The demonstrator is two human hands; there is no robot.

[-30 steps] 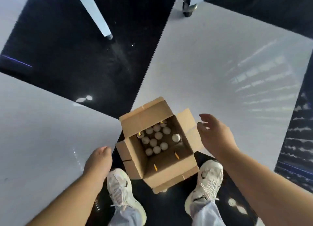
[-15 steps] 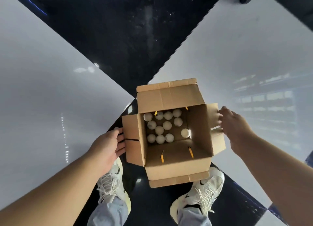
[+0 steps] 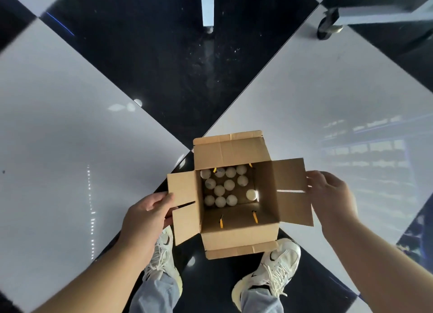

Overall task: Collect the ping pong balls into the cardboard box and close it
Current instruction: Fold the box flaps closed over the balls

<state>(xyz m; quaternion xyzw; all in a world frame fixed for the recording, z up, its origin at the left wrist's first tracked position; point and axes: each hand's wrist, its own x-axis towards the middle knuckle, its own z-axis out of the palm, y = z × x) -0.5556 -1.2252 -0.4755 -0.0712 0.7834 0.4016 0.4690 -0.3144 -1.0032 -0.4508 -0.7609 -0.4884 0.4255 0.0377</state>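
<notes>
An open cardboard box point(image 3: 239, 233) stands on the floor between my feet, all flaps spread outward. Several white ping pong balls point(image 3: 225, 186) lie on its bottom, most clustered at the far left, one apart at the right point(image 3: 251, 194). My left hand point(image 3: 147, 213) grips the outer edge of the left flap point(image 3: 181, 190), thumb on top. My right hand point(image 3: 330, 200) touches the outer edge of the right flap point(image 3: 291, 190), fingers curled over it.
The floor is glossy black and white tiles. My two white sneakers point(image 3: 269, 268) stand just below the box. A white furniture leg point(image 3: 207, 7) stands at the top centre, and a caster wheel point(image 3: 328, 25) of a cart at the top right.
Both hands have closed in from beside the box onto its side flaps. The view has shifted, so the box sits squarer and lower in the frame.
</notes>
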